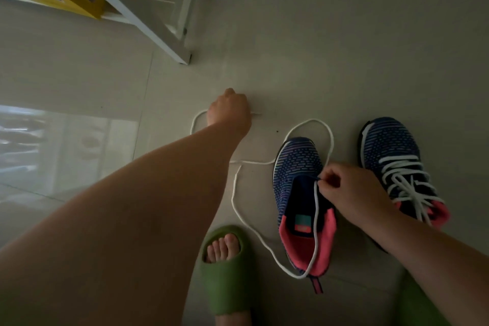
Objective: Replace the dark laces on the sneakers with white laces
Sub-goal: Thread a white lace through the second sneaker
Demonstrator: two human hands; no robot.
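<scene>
On the pale glossy tile floor [291, 34], 2 navy knit sneakers with pink collars stood side by side, toes pointing far. Right-hand sneaker [391, 151] already carried a white lace, crossed through its eyelets, ends loose; judged done. Left-hand sneaker [299, 167] had bare eyelets and an open tongue; no dark lace visible anywhere. Its round white cord lace [235, 193] lay in slack loops on the floor around the toe and heel, 1 strand running up over the pink lining. Right hand [352, 190] pinched that strand at a far eyelet: threading judged just begun. Left hand [230, 111], reached far-left, closed in a fist over the lace's other end. Near, a green foam slide [225, 286] on 1 foot.
</scene>
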